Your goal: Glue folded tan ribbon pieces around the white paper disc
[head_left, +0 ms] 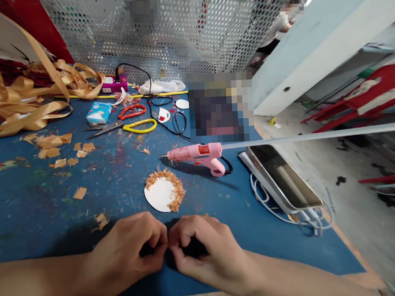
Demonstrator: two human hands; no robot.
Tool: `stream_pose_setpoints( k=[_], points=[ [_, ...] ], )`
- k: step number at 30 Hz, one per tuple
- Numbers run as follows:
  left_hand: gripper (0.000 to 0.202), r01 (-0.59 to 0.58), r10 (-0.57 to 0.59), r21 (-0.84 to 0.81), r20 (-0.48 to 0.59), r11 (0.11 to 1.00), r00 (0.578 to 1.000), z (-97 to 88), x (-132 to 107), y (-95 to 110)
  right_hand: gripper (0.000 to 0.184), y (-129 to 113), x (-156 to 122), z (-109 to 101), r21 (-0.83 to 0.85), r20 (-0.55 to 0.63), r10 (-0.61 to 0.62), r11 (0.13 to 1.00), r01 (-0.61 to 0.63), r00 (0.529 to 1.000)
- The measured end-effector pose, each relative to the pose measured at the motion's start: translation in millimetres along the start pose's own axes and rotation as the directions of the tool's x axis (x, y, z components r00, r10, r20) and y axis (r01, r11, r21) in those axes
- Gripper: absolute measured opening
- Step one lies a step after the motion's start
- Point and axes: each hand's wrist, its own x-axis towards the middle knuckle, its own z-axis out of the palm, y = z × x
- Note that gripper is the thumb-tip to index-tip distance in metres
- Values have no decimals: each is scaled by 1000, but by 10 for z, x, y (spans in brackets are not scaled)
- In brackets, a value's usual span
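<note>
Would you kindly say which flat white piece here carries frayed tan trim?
The white disc nearest the left hand, trimmed along part of its rim; the two flat pieces by the black cable show none.

No full word's legible from here. Blue box (99, 114) has white lettering along its top edge — starts w/ a cap. M, prob., the rest too sm. & blurred. Pink glue gun (188, 153) carries a sm. label on its side — txt can't be made out at this dist.
</note>
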Motion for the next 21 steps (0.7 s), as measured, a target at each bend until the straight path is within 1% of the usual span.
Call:
stream_pose_setpoints(
  k=[6, 9, 13, 15, 17, 18, 19, 20, 21],
  points=[
    [23, -70, 63, 92, 74, 993, 995, 5, -41, -44, 24, -4, -10, -18, -19, 63, -18, 1000, 19, 998],
    [20, -47, 36, 111, 100, 993, 994, 7, -60, -56, 21, -16, -16, -6, -43, 83, -23, 999, 27, 996],
    [20, -30, 16, 129, 104, 991, 994, 7, -61, -53, 18, -9, -23, 25, -66, 81, -42, 997, 47, 996],
    [21, -5, -1, 105, 63, 994, 998, 1, -49, -45, 19, -1, 7, -2, -54, 74, -64, 996, 69, 995],
    [26, 51, -50, 40, -34, 998, 998, -14, -30, -34, 21, 9, 64, -89, -5, 75, -114, 993, 115, 991],
    [29, 78, -78, -4, -89, 997, 993, -23, -20, -28, 21, 15, 98, -153, 10, 55, -155, 988, 155, 986],
    [32, 100, -105, -48, -135, 994, 985, -33, -9, -21, 20, 21, 132, -227, -1, -3, -203, 979, 203, 979],
    [35, 114, -127, -86, -165, 990, 978, -43, 1, -13, 22, 27, 161, -303, -54, -95, -253, 967, 248, 963],
    [36, 126, -145, -113, -179, 986, 973, -51, 9, -5, 25, 32, 183, -375, -149, -228, -292, 953, 263, 929]
  ],
)
